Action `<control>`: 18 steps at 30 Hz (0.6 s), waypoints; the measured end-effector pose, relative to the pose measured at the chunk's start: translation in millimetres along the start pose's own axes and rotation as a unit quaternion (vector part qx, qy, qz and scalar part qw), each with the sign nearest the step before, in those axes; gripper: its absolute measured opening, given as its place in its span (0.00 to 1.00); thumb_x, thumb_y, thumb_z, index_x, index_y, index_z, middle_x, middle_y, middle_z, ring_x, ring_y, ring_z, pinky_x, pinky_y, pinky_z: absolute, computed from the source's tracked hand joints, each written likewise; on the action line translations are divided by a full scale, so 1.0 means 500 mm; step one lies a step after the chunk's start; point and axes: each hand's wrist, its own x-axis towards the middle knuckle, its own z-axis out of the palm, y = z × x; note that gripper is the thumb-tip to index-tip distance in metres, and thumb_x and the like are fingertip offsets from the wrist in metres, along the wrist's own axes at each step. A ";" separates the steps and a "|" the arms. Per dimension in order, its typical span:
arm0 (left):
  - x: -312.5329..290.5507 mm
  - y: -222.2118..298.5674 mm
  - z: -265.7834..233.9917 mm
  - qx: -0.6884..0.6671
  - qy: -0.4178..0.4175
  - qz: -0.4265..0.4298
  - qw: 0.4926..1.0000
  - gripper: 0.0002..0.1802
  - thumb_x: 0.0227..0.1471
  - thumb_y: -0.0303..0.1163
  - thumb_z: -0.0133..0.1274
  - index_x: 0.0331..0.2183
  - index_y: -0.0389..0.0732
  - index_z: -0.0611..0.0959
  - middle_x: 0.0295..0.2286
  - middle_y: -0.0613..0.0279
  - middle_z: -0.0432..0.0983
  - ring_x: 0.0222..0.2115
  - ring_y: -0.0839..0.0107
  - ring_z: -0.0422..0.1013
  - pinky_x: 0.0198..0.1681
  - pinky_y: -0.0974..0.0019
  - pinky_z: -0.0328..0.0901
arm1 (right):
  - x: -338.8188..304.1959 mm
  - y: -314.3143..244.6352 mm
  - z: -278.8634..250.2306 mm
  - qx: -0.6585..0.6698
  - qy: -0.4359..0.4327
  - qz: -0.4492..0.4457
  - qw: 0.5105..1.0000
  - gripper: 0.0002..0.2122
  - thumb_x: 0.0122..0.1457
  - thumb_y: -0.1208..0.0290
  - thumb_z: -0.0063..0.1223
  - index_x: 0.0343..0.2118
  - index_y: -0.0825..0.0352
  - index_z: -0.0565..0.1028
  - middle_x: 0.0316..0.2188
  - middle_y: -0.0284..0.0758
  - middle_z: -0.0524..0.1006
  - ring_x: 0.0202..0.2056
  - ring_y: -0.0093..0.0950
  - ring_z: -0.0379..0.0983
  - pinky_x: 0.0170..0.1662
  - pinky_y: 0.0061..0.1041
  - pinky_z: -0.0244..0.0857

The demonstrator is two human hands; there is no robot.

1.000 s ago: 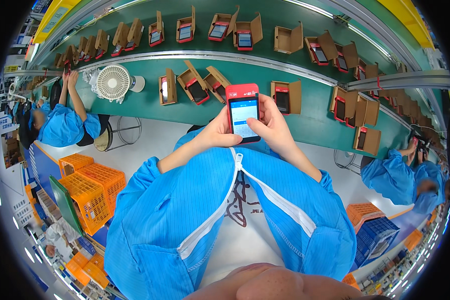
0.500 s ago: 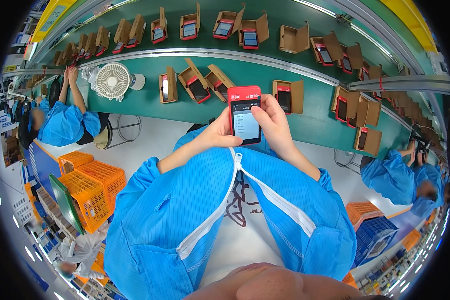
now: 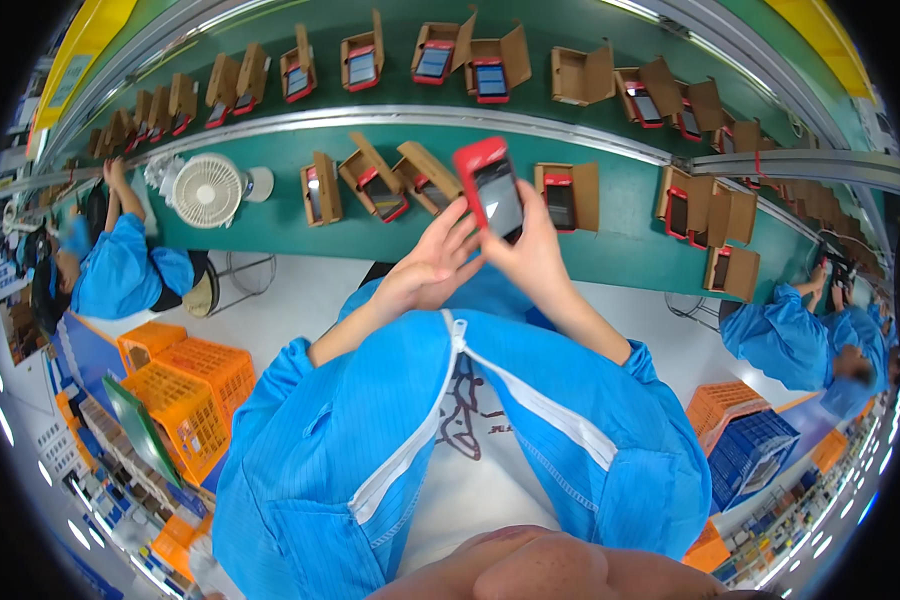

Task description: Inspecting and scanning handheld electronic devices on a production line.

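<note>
A red handheld terminal [image 3: 498,205] with a dark-framed screen is gripped by my right hand [image 3: 530,245], held tilted above the near edge of the bench. My left hand [image 3: 435,258] is open beside it, fingers spread and palm turned up, apart from the terminal. Beyond my hands, an open cardboard box [image 3: 584,198] holds another red terminal [image 3: 559,203]. Left of it, more open boxes stand in a row, one with a terminal [image 3: 382,197] inside and another box [image 3: 430,170] partly behind my left hand's fingertips.
A white fan [image 3: 207,191] stands on the green bench [image 3: 290,235] at left. On the far shelf, several open boxes [image 3: 582,78] line up, most with terminals. Orange crates [image 3: 175,410] and a blue crate [image 3: 755,455] sit on the floor. Co-workers in blue [image 3: 130,265] work at both sides.
My left hand has let go of the terminal and opened, moving slightly left and down. My right hand now holds the terminal alone, tilted and raised a little.
</note>
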 end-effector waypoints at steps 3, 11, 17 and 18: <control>-0.004 0.019 -0.009 0.044 0.004 -0.036 0.998 0.48 0.46 0.33 0.53 0.63 0.45 0.45 0.62 0.53 0.41 0.62 0.58 0.44 0.62 0.53 0.43 | 0.180 0.138 -0.034 0.108 0.120 0.147 0.976 0.27 0.49 0.63 0.55 0.49 0.74 0.64 0.30 0.37 0.73 0.20 0.21 0.68 0.19 0.22 0.61; 0.006 0.081 -0.061 0.079 0.034 -0.101 0.991 0.41 0.48 0.36 0.53 0.60 0.44 0.54 0.56 0.49 0.56 0.56 0.56 0.58 0.56 0.54 0.57 | 0.529 0.511 -0.153 -0.233 0.197 0.293 0.906 0.38 0.41 0.52 0.61 0.45 0.83 0.63 0.48 0.60 0.66 0.47 0.52 0.67 0.48 0.38 0.66; 0.014 0.128 -0.101 0.057 0.108 -0.063 0.990 0.37 0.48 0.36 0.51 0.58 0.43 0.57 0.53 0.50 0.61 0.53 0.57 0.62 0.54 0.54 0.58 | 0.497 0.288 -0.035 -0.379 -0.042 0.280 0.881 0.38 0.43 0.43 0.60 0.45 0.77 0.66 0.39 0.52 0.74 0.42 0.45 0.74 0.44 0.37 0.69; 0.022 0.132 -0.105 0.050 0.115 -0.064 0.990 0.36 0.48 0.36 0.51 0.58 0.42 0.58 0.52 0.50 0.63 0.52 0.58 0.63 0.53 0.55 0.59 | 0.494 0.287 -0.003 -0.357 -0.125 0.271 0.885 0.40 0.43 0.39 0.58 0.45 0.77 0.67 0.38 0.54 0.75 0.42 0.45 0.74 0.44 0.36 0.69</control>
